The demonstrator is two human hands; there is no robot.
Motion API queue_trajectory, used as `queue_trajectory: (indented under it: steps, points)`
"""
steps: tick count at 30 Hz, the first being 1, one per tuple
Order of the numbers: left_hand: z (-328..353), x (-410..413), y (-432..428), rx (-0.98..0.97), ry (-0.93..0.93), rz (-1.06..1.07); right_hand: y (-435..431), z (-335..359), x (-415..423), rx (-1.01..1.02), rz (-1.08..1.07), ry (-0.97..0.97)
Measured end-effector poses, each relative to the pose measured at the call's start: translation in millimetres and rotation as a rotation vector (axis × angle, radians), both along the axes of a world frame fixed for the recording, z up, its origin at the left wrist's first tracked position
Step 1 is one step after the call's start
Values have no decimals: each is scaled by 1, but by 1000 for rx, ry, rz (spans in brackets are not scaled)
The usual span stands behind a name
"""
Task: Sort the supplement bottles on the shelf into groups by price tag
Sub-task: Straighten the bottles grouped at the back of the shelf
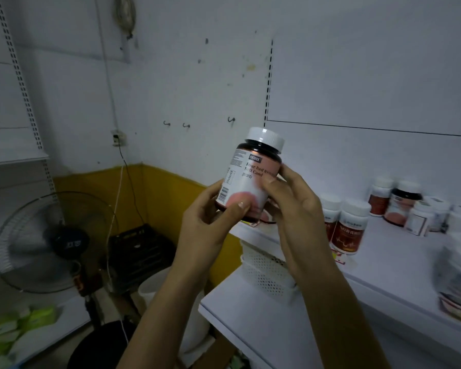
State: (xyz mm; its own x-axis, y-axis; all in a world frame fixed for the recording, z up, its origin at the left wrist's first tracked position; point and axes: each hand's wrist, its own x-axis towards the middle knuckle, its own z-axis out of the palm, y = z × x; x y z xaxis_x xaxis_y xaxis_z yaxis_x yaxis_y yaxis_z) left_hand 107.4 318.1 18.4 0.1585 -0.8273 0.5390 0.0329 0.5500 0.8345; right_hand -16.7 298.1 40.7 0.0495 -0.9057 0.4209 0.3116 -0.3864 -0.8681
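Head view: a fan (pixel 51 243) stands low on the left and a white basket (pixel 266 267) sits under the shelf (pixel 383 251). Shelf bottles (pixel 354 225) stand to the right. I see the dark bottle (pixel 253 177) held tilted, white cap up, above the shelf's left end. The left hand (pixel 210 225) grips its base and the right hand (pixel 293 209) clasps its side, covering part of the label.

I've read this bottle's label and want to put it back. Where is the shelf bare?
The shelf is bare between the red-labelled bottles and the blurred jar at right. Toward the back right, the bottle cluster crowds it.
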Motion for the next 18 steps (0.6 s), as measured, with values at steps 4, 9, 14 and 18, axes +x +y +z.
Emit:
queue_trajectory:
  steps: [4,9,14,18]
  points:
    - [19,20,-50,-7,-56,0,-58,43,2,-78,-111,71]
    - [43,39,-109,-111,-125,91,-125,81,13,-135,-123,230]
    - [42,42,-161,-258,-252,325,-166,94,16,-144,-197,417]
    - [38,37,-203,-464,-532,557,-197,104,9,-50,-222,469]
